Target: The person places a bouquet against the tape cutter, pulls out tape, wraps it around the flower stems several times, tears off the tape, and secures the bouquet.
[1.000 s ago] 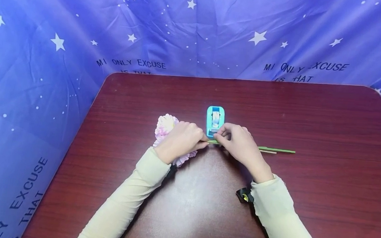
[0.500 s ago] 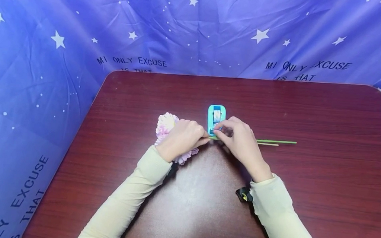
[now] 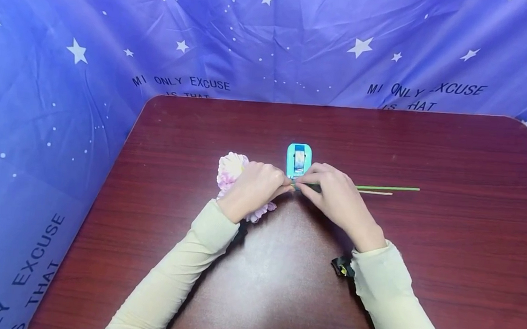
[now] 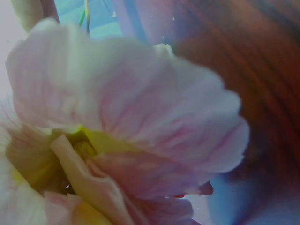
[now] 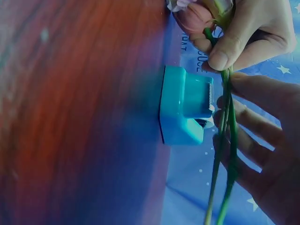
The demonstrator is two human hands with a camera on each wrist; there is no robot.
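Presently pinching stems (image 5: 233, 140) in the left hand (image 3: 258, 187), with flowers (image 3: 231, 170) just left of that grip, partly hidden under the hand. Pinching the same stems with the right hand (image 3: 341, 199), just right of the first grip, with their length showing farther right. Facing a dispenser (image 3: 299, 156) just beyond both grips, on the table (image 3: 451, 257), with a starry cloth (image 3: 296, 48) hanging farthest behind.

The flowers (image 3: 232, 170) are pink and white with yellow at the heart, the longer stem (image 3: 393, 188) bright green, the shorter stem (image 3: 376, 193) pale yellowish, the tape dispenser (image 5: 173, 108) turquoise, the sleeves (image 3: 166, 275) plain cream, the table (image 3: 454, 159) dark red-brown with streaked grain, and the cloth (image 3: 273, 41) blue-violet, patterned in white stars, dots and black capitals.
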